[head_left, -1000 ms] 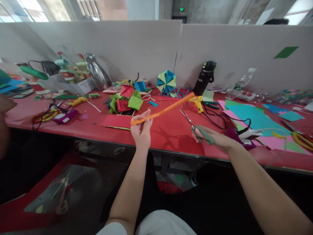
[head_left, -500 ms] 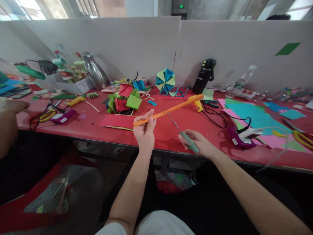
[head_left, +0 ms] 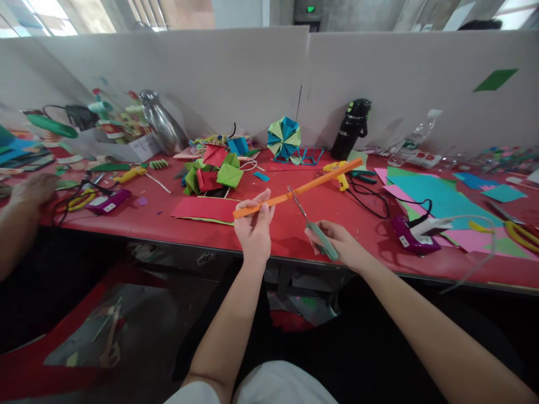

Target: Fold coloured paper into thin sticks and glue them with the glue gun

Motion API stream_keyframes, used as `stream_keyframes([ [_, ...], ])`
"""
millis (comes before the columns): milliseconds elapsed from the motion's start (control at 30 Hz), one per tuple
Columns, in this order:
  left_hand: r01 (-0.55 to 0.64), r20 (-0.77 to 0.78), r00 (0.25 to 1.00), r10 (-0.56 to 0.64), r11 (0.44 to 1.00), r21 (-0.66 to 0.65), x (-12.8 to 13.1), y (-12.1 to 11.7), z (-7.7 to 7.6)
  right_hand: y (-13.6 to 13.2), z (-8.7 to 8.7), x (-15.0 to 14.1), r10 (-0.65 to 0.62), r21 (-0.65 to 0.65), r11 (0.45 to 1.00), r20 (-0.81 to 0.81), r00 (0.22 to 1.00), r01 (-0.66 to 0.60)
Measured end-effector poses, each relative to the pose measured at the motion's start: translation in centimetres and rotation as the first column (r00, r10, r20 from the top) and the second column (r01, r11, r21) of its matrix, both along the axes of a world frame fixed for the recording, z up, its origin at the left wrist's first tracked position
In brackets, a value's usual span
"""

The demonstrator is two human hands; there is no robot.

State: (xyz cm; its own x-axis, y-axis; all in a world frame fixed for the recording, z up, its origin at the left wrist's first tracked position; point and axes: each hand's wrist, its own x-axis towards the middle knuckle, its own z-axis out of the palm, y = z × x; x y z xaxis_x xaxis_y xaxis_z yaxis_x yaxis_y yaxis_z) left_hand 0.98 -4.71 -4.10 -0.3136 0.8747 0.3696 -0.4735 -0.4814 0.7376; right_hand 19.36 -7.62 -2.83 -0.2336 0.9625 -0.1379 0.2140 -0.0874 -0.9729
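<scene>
My left hand (head_left: 255, 230) pinches a long orange paper strip (head_left: 315, 182) near its left end, and the strip slants up to the right above the table. Green-handled scissors (head_left: 323, 242) are in my right hand (head_left: 339, 241), fingers wrapped round the handles. Their blades point up and left, with the tips at the strip's middle; I cannot tell whether the blades touch it. Beneath and left of my left hand lies folded red paper (head_left: 202, 209) with a green edge.
Folded green and red paper pieces (head_left: 214, 174) are heaped behind. A paper wheel (head_left: 284, 139), a yellow glue gun (head_left: 343, 180) and a black bottle (head_left: 350, 130) stand near the partition. Purple power blocks (head_left: 415, 235) and coloured sheets lie right. A co-worker's hand (head_left: 33, 189) rests at left.
My left hand and the orange strip have shifted slightly right. The scissors have moved a little up and left relative to the strip. The co-worker's hand has come further onto the table.
</scene>
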Motion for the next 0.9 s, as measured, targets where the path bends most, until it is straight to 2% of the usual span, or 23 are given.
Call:
stream_keyframes([
  [900, 0.023, 0.016, 1.000, -0.023, 1.000, 0.008, 0.15, -0.01, -0.04, 0.04, 0.06, -0.11, 0.001, 0.004, 1.000, 0.017, 1.000, -0.001],
])
